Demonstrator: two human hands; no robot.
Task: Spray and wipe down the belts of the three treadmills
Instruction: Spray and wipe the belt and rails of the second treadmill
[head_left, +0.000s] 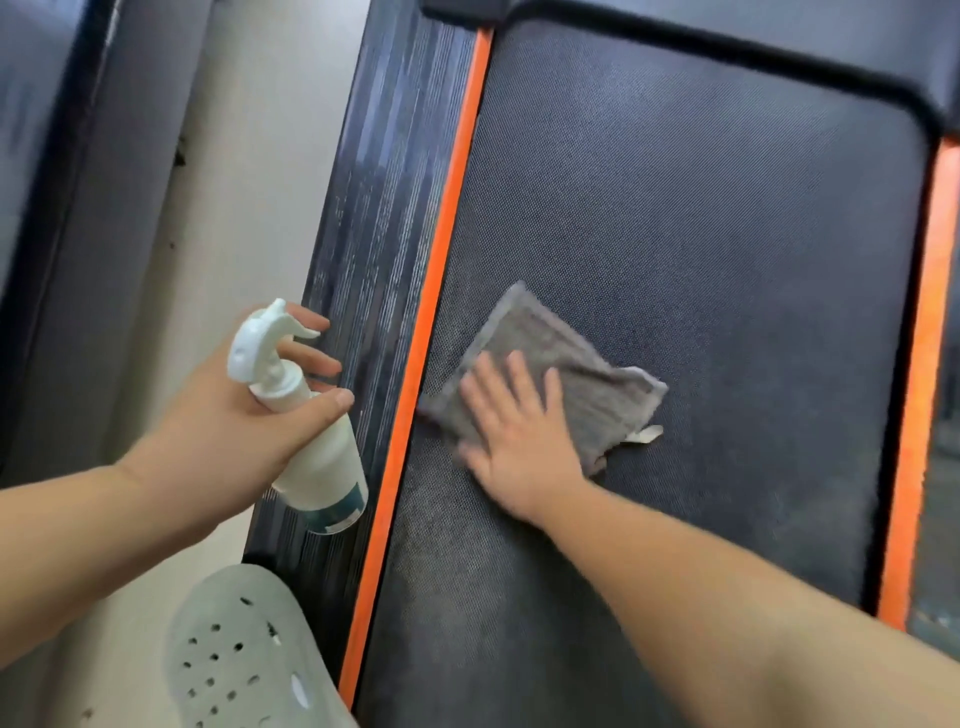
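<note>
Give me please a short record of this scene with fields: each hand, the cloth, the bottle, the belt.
left hand: grips the white spray bottle at its neck, above the side rail
right hand: pressed flat on the grey cloth, fingers straight
grey cloth: lies on the belt, near the orange strip
belt: dark, textured
shoe: pale green, perforated, beside the side rail

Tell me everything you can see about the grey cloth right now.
The grey cloth looks like ribbed woven fabric, folded into a rough rectangle, with a pale tag at its lower right edge. It lies flat on the dark textured treadmill belt, near one orange edge strip. The right hand presses on it, fingers straight.
</note>
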